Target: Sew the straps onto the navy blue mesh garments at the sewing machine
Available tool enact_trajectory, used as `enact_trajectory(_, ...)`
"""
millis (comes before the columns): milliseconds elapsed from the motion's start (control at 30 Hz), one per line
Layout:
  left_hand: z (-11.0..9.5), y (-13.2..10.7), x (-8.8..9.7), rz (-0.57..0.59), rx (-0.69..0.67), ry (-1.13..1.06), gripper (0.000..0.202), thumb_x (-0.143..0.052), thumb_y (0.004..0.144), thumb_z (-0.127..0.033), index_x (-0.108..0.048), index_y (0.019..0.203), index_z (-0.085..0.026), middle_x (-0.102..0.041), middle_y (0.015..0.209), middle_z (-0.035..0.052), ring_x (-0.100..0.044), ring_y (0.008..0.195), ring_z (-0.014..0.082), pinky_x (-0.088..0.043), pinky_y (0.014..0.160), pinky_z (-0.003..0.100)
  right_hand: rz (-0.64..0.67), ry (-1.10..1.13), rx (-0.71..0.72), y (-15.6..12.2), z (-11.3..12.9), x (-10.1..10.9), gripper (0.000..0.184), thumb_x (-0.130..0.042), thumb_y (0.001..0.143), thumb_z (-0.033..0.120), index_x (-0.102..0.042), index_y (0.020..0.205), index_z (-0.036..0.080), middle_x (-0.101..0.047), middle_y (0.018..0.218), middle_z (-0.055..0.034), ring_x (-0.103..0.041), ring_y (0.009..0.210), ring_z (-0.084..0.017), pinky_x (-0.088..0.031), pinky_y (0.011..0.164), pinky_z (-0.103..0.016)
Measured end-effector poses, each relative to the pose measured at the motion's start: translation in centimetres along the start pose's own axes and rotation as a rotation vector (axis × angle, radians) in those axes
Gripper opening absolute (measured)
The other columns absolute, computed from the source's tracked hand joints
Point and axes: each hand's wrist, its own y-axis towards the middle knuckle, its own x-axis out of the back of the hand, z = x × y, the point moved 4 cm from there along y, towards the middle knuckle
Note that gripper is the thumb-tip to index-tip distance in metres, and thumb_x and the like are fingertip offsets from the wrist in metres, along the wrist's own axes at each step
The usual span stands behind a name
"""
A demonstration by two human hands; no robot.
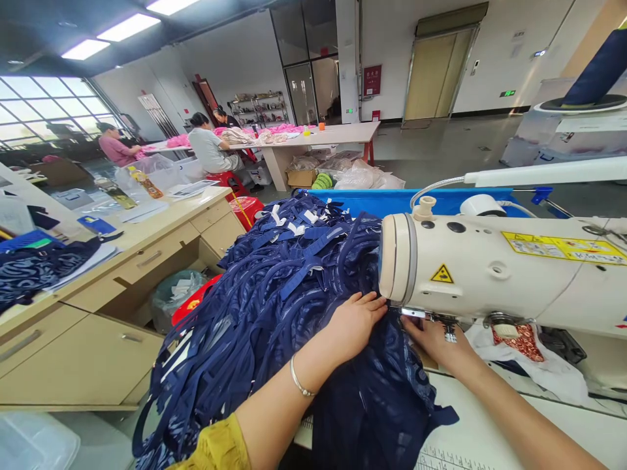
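Fingers (371, 304) of our left hand (349, 329) lie outstretched on the navy garment (377, 398), pressing rather than curling round it, as far as we can see. Our right hand (438, 343), at about 3 o'clock from the left, reaches in beside the metal fitting (415, 313) under the head of the sewing machine (465, 261); its fingertips are partly hidden, so we cannot tell whether they pinch the cloth.

The garment bunches up against the machine head and spills towards 6 o'clock over the table (448, 395). We judge this piece to be midway — at the stitching place, not yet set aside. How much of its seam is done we cannot see.

Towards 10 o'clock from our left hand spreads a big heap of navy pieces (269, 267) — straps trailing, white tags (295, 229) showing. Whether those are sewn or waiting, nothing tells us.
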Motion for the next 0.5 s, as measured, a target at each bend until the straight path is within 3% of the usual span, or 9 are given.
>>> enact_trajectory(233, 0.2, 0.0, -0.2, 0.022, 0.010, -0.016, 0.045, -0.046, 0.094, -0.010, -0.056, 0.137, -0.016, -0.056, 0.143, 0.0075, -0.049, 0.135, 0.0211, -0.030, 0.120, 0.040, -0.108, 0.036, 0.031, 0.4, -0.9, -0.7, 0.029, -0.048, 0.093, 0.032, -0.075, 0.086, 0.024, -0.073, 0.069, -0.0033, -0.066, 0.064, -0.018, -0.047, 0.065, -0.025)
enact_trajectory(500, 0.2, 0.1, -0.1, 0.031, 0.014, -0.025, 0.044, -0.045, 0.094, -0.009, -0.058, 0.135, -0.017, -0.059, 0.140, 0.0075, -0.051, 0.133, 0.0211, -0.033, 0.118, 0.039, -0.102, -0.003, 0.024, 0.1, 0.1, -0.5, 0.029, -0.048, 0.093, 0.027, -0.077, 0.090, 0.026, -0.076, 0.082, -0.0051, -0.071, 0.080, -0.026, -0.050, 0.077, -0.035)
